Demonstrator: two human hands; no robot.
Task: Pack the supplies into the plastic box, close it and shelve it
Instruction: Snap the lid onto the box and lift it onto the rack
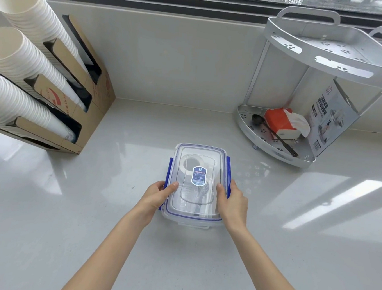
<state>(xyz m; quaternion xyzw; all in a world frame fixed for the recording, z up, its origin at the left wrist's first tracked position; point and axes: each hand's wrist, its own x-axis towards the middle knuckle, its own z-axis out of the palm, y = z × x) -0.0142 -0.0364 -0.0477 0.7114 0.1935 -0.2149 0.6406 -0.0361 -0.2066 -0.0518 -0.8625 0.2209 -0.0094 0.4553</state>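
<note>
plastic box [197, 184] sits on the counter [199, 260] about mid-width, well in from the back edge, lid [196, 204] on top. blue side clips [229, 170] on both long sides; can't tell if they're latched. through the clear lid: a white tape roll [189, 165] at the far end, something darker at the near end, too blurred to name. blue label [199, 176] on the lid centre.

left hand [158, 193] wrapped on the box's left edge, thumb on the lid, fingers down over the left clip. right hand [232, 202] same on the right edge, thumb on the lid. both gripping the box.

two-tier shelf rack [317, 63] at the back right corner of the counter; lower tier holds an orange tissue pack [278, 122], a dark spoon [271, 130] and a printed carton [331, 117]. cardboard holder with paper cup stacks [21, 47] at the left edge.
</note>
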